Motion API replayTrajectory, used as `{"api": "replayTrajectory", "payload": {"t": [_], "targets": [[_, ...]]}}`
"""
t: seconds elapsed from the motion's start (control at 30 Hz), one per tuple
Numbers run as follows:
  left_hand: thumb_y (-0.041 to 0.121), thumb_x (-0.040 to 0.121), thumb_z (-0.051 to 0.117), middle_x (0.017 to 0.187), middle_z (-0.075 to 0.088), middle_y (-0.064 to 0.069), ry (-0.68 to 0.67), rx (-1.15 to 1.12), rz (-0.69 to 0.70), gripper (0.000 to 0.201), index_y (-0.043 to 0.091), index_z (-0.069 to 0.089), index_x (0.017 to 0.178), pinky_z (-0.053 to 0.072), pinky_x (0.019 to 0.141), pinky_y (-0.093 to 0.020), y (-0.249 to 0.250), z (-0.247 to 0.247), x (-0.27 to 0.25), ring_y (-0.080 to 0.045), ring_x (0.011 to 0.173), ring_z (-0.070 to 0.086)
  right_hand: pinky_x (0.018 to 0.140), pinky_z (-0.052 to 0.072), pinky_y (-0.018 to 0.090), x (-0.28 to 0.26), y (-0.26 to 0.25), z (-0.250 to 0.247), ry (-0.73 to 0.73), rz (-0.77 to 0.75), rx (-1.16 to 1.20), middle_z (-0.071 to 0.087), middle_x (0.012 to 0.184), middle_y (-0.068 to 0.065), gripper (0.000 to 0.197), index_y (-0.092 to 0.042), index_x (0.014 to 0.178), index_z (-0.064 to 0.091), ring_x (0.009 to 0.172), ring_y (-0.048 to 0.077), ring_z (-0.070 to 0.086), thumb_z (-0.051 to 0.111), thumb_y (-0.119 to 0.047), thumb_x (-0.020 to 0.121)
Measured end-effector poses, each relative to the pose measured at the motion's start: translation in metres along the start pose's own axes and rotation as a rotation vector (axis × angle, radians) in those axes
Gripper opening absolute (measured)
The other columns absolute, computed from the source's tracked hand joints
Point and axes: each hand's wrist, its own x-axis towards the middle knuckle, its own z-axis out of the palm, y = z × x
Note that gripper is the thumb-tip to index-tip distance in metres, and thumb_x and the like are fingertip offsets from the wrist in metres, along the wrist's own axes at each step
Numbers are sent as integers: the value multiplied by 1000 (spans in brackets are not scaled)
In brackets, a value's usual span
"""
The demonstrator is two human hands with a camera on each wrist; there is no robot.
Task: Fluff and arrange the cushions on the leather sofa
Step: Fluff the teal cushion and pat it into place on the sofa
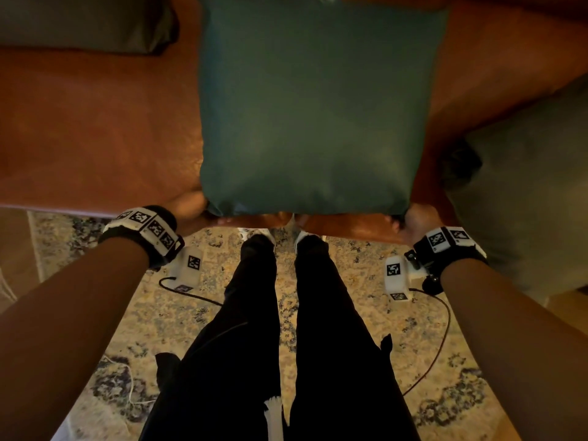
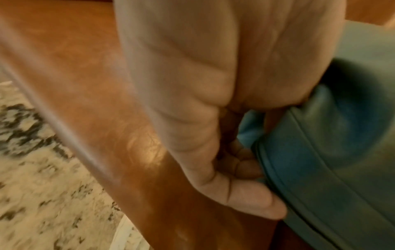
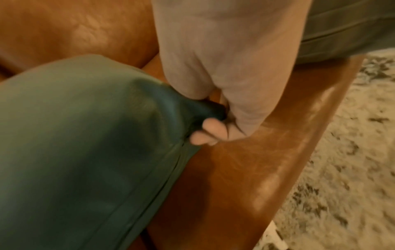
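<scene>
From the head camera, a teal cushion [image 1: 313, 103] fills the middle of the frame, lying over the brown leather sofa [image 1: 95, 122] with its near edge at the seat's front lip. Its far edge is cut off at 12 o'clock. The left hand [image 1: 187, 208] holds the near-left corner at about 8 o'clock of the cushion, and the right hand [image 1: 416, 219] holds the near-right corner at about 4 o'clock. Both sets of fingers tuck under the fabric here, so the grip itself is hidden. A grey-green cushion [image 1: 82, 22] sits at 10 o'clock, partly out of frame, and another grey cushion [image 1: 528, 192] at 3 o'clock runs off the right edge. Black trousers [image 1: 254, 329] and a patterned rug [image 1: 366, 313] fill the lower part.

The left wrist camera is blurred. The left hand [image 2: 203, 101] has its fingers [image 2: 252, 203] curled against the seam of the teal cushion [image 2: 333, 152], with a fold of fabric gathered in the palm. The thumb cannot be made out. The sofa's [image 2: 85, 84] front edge runs toward 5 o'clock, with the rug [image 2: 42, 186] at 8 o'clock.

The right wrist camera, also soft, shows the right hand [image 3: 224, 76] pinching the dark, bunched corner of the cushion [image 3: 85, 152], two fingertips [image 3: 213, 126] showing below it. The sofa's [image 3: 256, 169] seat lies beneath, the grey cushion [image 3: 342, 25] at 1 o'clock and the rug [image 3: 352, 169] at 4 o'clock.
</scene>
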Motion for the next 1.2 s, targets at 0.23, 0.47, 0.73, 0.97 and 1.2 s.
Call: {"api": "replayTrajectory", "payload": {"t": [0.23, 0.47, 0.73, 0.97, 1.2], "targets": [[12, 111, 34, 107, 76, 6, 105, -142, 4, 33, 24, 62, 124, 59, 63, -21, -10, -8, -3, -8, 89, 73, 55, 61, 34, 4, -5, -5, -36, -88, -94, 70, 107, 21, 24, -5, 128, 56, 64, 30, 73, 43, -16, 111], [19, 111, 38, 130, 64, -9, 388, -168, -61, 25, 15, 59, 124, 55, 63, -26, -10, -7, 10, -15, 88, 61, 41, 50, 26, 4, -2, -2, -4, -44, -160, 63, 129, 20, 23, -16, 126, 56, 80, 43, 77, 41, -21, 109], [16, 105, 55, 113, 71, -15, 344, -57, -128, 15, 6, 67, 106, 58, 78, -30, -8, -21, 11, -24, 97, 68, 46, 57, 29, 4, 11, -4, 84, -25, -107, 73, 101, 18, 28, 1, 121, 63, 59, 29, 74, 55, -21, 104], [4, 105, 50, 108, 71, -7, 355, -145, -134, 20, 9, 69, 102, 56, 80, -29, -7, -32, 9, -20, 103, 66, 39, 46, 19, -2, 5, -13, 86, -110, -164, 69, 97, 18, 29, -3, 121, 64, 59, 22, 68, 44, 3, 101], [1, 103, 51, 108, 77, -9, 352, -234, -98, 20, 3, 71, 107, 61, 77, -24, -9, -33, 17, -18, 96, 71, 37, 33, 22, -4, -2, -13, -151, 67, -135, 65, 86, 18, 27, 3, 109, 59, 57, 19, 61, 32, 6, 106]]}}
